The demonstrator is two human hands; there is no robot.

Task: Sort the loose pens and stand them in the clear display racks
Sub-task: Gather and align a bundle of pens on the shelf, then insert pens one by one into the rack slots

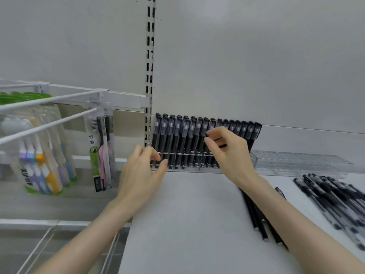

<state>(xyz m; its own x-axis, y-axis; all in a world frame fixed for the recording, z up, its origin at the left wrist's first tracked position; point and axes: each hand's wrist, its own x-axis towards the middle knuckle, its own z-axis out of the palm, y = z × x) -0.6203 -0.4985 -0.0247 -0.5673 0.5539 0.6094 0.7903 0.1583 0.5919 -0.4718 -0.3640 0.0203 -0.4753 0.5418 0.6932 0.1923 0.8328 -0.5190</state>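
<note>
A clear display rack (pixel 199 169) stands at the back of the white shelf, filled with several upright black pens (pixel 173 135) with frosted caps. My left hand (pixel 142 173) is at the rack's left end, fingers curled over the first pens and thumb against the rack's front base. In front of the rack's right half, my right hand (pixel 227 153) pinches a black pen (pixel 219 139) between thumb and fingers. Three loose black pens (pixel 256 220) lie on the shelf under my right forearm. A heap of loose black pens (pixel 335 198) lies at the far right.
An empty clear rack (pixel 296 161) lies to the right of the filled one. Packaged toothbrushes (pixel 102 147) hang from white wire hooks (pixel 49 125) on the left. A slotted upright (pixel 150 76) runs up the back wall. The white shelf (pixel 187 224) ends at my left forearm.
</note>
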